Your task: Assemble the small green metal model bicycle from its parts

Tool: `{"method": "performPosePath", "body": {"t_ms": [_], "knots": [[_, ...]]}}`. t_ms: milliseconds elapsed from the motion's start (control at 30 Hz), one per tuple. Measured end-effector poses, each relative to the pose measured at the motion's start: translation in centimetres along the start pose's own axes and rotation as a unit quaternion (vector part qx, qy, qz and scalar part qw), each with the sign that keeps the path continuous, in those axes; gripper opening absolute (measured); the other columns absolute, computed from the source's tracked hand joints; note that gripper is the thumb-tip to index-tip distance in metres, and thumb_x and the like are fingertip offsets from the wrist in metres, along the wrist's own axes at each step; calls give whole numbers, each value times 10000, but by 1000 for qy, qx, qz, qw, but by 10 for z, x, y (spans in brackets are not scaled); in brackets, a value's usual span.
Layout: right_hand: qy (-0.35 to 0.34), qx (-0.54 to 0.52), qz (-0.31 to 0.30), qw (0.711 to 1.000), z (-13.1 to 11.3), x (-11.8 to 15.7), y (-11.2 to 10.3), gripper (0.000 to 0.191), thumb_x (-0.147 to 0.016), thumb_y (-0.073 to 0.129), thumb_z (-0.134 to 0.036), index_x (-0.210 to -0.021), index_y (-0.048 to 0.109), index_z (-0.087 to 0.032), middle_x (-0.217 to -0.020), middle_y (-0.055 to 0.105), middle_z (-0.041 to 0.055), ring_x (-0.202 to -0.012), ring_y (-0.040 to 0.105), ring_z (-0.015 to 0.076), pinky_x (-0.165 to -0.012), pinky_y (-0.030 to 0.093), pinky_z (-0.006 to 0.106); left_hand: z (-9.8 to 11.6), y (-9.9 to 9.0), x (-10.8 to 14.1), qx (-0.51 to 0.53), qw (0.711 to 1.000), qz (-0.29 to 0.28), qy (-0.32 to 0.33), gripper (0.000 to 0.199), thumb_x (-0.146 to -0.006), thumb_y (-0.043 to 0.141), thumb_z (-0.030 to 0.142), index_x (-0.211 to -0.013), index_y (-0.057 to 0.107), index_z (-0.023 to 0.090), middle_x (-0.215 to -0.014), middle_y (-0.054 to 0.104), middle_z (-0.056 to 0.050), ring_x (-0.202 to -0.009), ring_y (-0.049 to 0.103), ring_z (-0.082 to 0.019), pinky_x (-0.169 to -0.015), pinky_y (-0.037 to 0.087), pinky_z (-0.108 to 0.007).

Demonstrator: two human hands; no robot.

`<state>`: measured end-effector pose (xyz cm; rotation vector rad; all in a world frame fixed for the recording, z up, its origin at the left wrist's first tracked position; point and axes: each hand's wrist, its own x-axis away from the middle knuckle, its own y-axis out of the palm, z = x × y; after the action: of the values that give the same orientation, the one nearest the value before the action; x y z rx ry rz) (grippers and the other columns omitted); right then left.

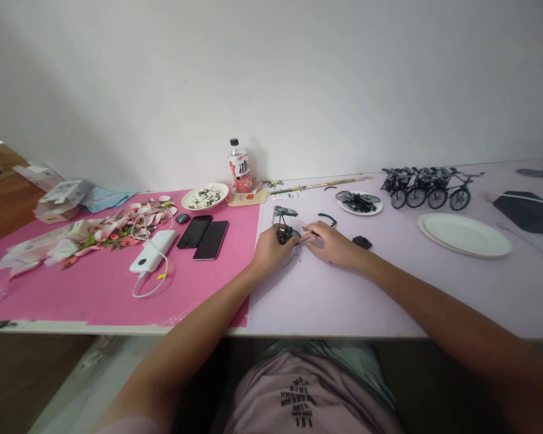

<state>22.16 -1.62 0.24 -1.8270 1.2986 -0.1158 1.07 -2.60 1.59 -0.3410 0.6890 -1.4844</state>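
Left hand (pixel 272 246) grips a model bicycle (pixel 286 212) over the bench (pixel 326 301) | right hand (pixel 329 242) close beside, grasp unclear from here | small plate (pixel 379 208): black bicycle parts | bowl (pixel 199 208): black-and-white pieces | rightward, bicycle row (pixel 416 196), stacked plates (pixel 473 235)

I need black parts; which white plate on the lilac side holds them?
The small plate beyond your right hand, left of the standing bicycles; the larger stacked plates farther right hold none.

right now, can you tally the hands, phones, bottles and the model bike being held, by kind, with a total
Hands: 2 (left hand, right hand)
Model bike held: 1
Phones: 2 (left phone, right phone)
Bottles: 1
Total: 6
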Motion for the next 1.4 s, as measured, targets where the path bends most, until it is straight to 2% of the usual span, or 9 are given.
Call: {"method": "performPosePath", "body": {"t_ms": [167, 367, 533, 833, 967, 1067, 1267, 1400], "knots": [[-24, 8, -5, 1000, -1, -1, -3, 168, -877, 638, -278, -800, 490, -252, -960, 584, 64, -946, 605, 269, -866, 492, 408, 0, 1, 0, 1, 1000, 1, 5, 268, -826, 759, 373, -1016, 704, 192, -830, 746, -51, -716, 649, -201, -645, 443, -304], [-27, 33, -44, 998, -9, 0, -6, 165, -921, 625, -275, -808, 510, -238, -992, 544, 64, -930, 587, 247, -882, 475, 390, 3, -1, 1, 5, 1000, -5, -6, 282, -820, 771, 387, -1010, 696, 193, -853, 749, -58, -740, 657, -213, -670, 465, -322], [-4, 28, -41, 999, -10, 1, -5, 196, -905, 641, -278, -808, 476, -240, -997, 542, 57, -909, 573, 238, -873, 471, 383, 0, -7, -4, 15, 1000, 11, -1, 343, -812, 770, 375, -1074, 678, 174, -877, 753, -65, -763, 670, -208, -700, 489, -321], [-4, 20, -11, 1000, -16, 4, -7, 69, -987, 548, -306, -943, 556, -254, -1075, 610, 84, -1051, 611, 279, -966, 480, 436, -11, -19, -19, 9, 998, 55, 23, 334, -835, 753, 367, -1092, 690, 163, -935, 771, -85, -756, 696, -200, -759, 522, -326], [-31, 26, -7, 999, -18, 6, -5, 29, -984, 544, -272, -962, 549, -253, -1103, 618, 88, -1100, 613, 282, -999, 484, 453, -13, -20, -21, 9, 997, 67, 23, 326, -831, 761, 363, -1084, 693, 169, -948, 779, -81, -761, 704, -195, -759, 532, -318], [-57, 22, -26, 998, -22, 6, 0, 26, -970, 569, -245, -947, 557, -251, -1104, 633, 88, -1124, 611, 286, -1015, 484, 456, -14, -20, -21, 0, 998, 66, 23, 322, -833, 759, 352, -1088, 696, 165, -939, 781, -81, -760, 707, -198, -755, 534, -322], [-38, 12, -68, 997, -27, 7, 10, 189, -864, 729, -233, -930, 553, -248, -1121, 619, 83, -1136, 615, 290, -1027, 497, 463, -17, -18, -23, -10, 998, 64, 22, 340, -831, 760, 361, -1099, 701, 160, -918, 775, -81, -748, 698, -206, -741, 527, -334], [-24, 9, -75, 997, -26, 8, 7, 167, -871, 693, -192, -927, 544, -243, -1121, 601, 80, -1101, 622, 269, -998, 509, 439, -19, -18, -23, -8, 998, 62, 24, 342, -830, 762, 369, -1094, 700, 160, -920, 773, -82, -744, 690, -202, -746, 522, -333]]}}
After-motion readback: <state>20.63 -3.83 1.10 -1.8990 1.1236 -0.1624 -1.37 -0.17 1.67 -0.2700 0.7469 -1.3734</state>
